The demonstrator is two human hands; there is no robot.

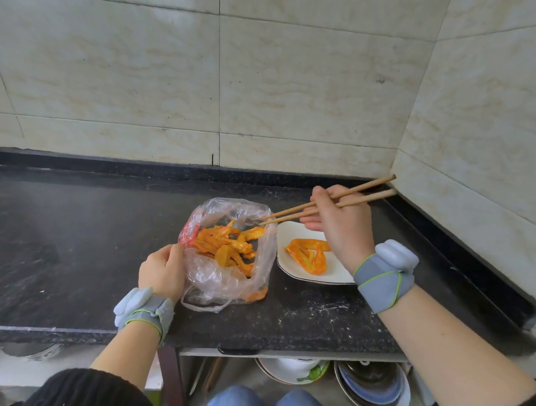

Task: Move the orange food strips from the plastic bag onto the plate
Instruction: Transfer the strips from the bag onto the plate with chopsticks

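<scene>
Left hand (162, 268) pinches rim of plastic bag (223, 279), keeping mouth open for access. Right hand (338, 226) grips wooden chopsticks (294, 211), tips at bag mouth; contact with food uncertain. Orange food strips (225, 247), glossy and limp, lie mostly in bag; few on white plate (290, 233) just beside. Bag film thin, crinkled. Surface (83, 237) dark speckled stone.

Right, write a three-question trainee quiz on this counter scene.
1. True or false: the plate already holds orange strips.
2. Which hand holds the chopsticks? A) left B) right
3. Fill in: the left hand grips the edge of the ____.

Key: 1 true; 2 B, the right hand; 3 plastic bag.
</scene>
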